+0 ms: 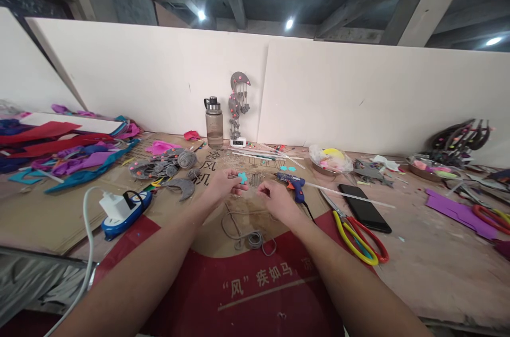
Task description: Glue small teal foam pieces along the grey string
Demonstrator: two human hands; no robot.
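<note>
Over the worktable (422,278), the left hand (220,186) pinches a turquoise flower-shaped piece (242,177); the right hand (274,197) curls nearby, contents unclear. Seemingly a handling step; the next move calls for steadiness.

The turquoise piece (243,178) in your left hand (227,184) looks matt, like felt. Toward the bench's front edge, you have grey cord (255,241) with a dull, fibrous finish, lying on a smooth sheet (207,238) that looks like card. Farther toward the right edge, the phone (360,205) shows you a glossy black face, and the scissors (345,228) pair metal blades with smooth plastic handles. At the back edge, the bottle (214,127) looks like smooth translucent plastic under a shiny metallic collar. Matt cloth strips (51,140) fill the back left corner.
</note>
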